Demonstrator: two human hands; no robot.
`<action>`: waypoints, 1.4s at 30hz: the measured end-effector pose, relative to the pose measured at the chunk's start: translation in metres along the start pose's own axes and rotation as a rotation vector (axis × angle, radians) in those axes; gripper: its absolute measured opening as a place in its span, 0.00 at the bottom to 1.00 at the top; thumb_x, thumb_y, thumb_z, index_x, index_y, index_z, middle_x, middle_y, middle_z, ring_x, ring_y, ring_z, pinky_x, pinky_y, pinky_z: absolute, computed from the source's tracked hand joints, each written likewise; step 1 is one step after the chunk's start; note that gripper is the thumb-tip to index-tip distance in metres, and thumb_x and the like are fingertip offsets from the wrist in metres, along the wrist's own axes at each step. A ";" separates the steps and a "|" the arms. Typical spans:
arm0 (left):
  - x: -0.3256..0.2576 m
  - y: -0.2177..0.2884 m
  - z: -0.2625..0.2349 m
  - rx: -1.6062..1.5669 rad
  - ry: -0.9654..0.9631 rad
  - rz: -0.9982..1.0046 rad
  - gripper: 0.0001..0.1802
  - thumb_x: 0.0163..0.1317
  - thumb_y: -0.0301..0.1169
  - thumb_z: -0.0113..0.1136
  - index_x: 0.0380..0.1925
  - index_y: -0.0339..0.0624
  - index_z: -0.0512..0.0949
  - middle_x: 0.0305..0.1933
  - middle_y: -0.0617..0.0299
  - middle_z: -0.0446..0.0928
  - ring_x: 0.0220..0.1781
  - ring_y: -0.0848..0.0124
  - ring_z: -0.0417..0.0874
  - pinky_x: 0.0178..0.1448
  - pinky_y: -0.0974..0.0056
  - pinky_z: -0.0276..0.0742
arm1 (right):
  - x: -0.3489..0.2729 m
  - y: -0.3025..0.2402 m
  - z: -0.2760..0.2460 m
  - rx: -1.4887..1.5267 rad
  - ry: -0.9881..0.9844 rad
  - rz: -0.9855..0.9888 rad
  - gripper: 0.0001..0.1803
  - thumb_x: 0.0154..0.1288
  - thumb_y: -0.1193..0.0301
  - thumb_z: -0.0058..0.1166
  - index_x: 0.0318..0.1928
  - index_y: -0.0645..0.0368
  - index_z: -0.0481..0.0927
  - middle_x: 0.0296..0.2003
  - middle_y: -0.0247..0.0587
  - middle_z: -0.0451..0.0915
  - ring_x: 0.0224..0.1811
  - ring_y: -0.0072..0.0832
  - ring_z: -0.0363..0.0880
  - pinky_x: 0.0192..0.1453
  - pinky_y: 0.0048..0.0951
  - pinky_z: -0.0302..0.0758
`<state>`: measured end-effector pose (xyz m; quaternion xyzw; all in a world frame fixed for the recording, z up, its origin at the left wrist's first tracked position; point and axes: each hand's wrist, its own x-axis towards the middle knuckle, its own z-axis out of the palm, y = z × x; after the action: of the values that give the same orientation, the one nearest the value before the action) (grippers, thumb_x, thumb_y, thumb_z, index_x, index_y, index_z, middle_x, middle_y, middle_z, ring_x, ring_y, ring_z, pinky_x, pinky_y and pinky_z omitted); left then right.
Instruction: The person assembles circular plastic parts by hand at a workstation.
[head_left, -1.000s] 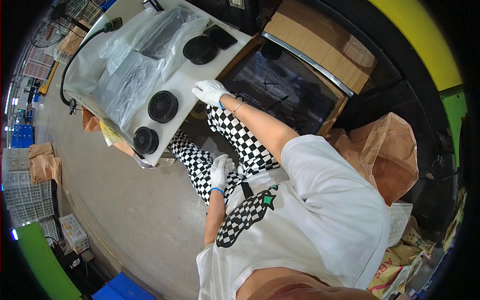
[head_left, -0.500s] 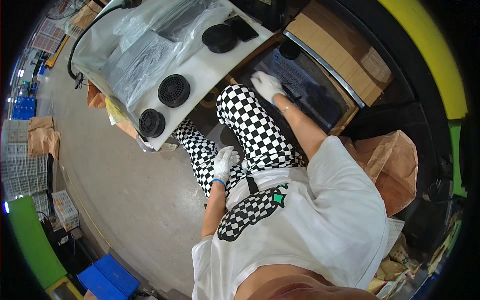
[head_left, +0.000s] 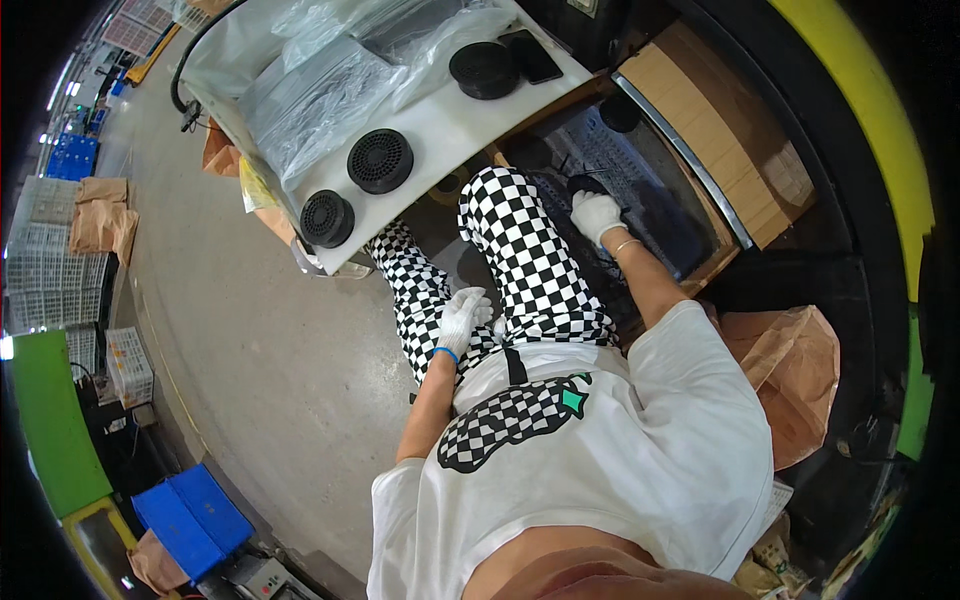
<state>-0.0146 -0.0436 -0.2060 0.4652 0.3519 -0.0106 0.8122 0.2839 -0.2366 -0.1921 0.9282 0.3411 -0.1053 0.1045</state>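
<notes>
Since the earlier frames, the right hand (head_left: 597, 215) has left the corner of the white table (head_left: 440, 130) and gone down into the dark tray (head_left: 690, 225) of the open box; the left hand (head_left: 462, 318) has stayed on the left thigh.

Both hands wear white gloves. The right hand lies on the perforated tray surface, fingers bent downward, and touches a small black disc (head_left: 585, 184) just beyond its fingertips; I cannot tell if the fingers grip it or only press beside it. Another black disc (head_left: 621, 112) sits farther back in the tray, well apart from the hand. The tray is closed on its right by a metal rail (head_left: 685, 160) and a cardboard wall (head_left: 730, 140), so free room is mostly toward the left, where the checkered knee stands just beside the hand.

The left hand is loosely curled on the checkered trousers and holds nothing.

The table edge hangs over the knees. On it stand three round black grilles (head_left: 379, 160), near the edge, plus plastic bags (head_left: 320, 95) and a phone (head_left: 531, 57). Left of the legs the concrete floor (head_left: 230, 330) is wide, with blue crates (head_left: 190, 510) and paper sacks (head_left: 100, 215) at its rim.
</notes>
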 end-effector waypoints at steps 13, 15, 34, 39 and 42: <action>-0.032 0.141 0.038 0.397 0.228 0.580 0.31 0.60 0.30 0.62 0.62 0.36 0.65 0.52 0.51 0.75 0.52 0.66 0.78 0.57 0.65 0.75 | -0.059 0.070 -0.190 0.158 0.751 -0.223 0.08 0.68 0.67 0.46 0.38 0.56 0.76 0.34 0.43 0.79 0.39 0.42 0.77 0.44 0.41 0.74; -0.043 0.183 0.061 0.644 0.274 0.664 0.46 0.52 0.33 0.69 0.69 0.38 0.56 0.63 0.43 0.66 0.61 0.56 0.73 0.64 0.57 0.71 | -0.079 0.052 -0.219 0.293 0.901 -0.287 0.07 0.67 0.70 0.49 0.40 0.57 0.78 0.35 0.44 0.80 0.40 0.42 0.78 0.45 0.39 0.75; -0.057 0.208 0.085 -0.314 -0.086 0.321 0.14 0.64 0.28 0.59 0.48 0.32 0.76 0.41 0.59 0.81 0.38 0.74 0.83 0.43 0.70 0.82 | -0.087 -0.081 -0.221 0.278 0.923 -0.818 0.13 0.53 0.69 0.58 0.39 0.60 0.78 0.27 0.39 0.78 0.35 0.34 0.78 0.61 0.42 0.72; -0.055 0.197 0.079 -0.393 -0.111 0.188 0.10 0.65 0.25 0.56 0.46 0.37 0.76 0.42 0.60 0.81 0.41 0.71 0.84 0.45 0.65 0.84 | -0.092 -0.083 -0.218 0.321 0.821 -0.771 0.08 0.56 0.70 0.56 0.36 0.58 0.77 0.25 0.38 0.77 0.27 0.35 0.78 0.35 0.35 0.74; -0.058 0.194 0.093 -0.498 -0.096 0.240 0.12 0.66 0.26 0.56 0.48 0.35 0.75 0.42 0.60 0.81 0.40 0.71 0.83 0.44 0.65 0.83 | -0.088 -0.091 -0.210 0.538 1.017 -0.642 0.05 0.61 0.71 0.53 0.35 0.58 0.77 0.26 0.40 0.79 0.26 0.37 0.78 0.31 0.34 0.74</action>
<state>0.0605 -0.0224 0.0022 0.2885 0.2471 0.1502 0.9127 0.1852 -0.1666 0.0211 0.7081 0.5698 0.2391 -0.3418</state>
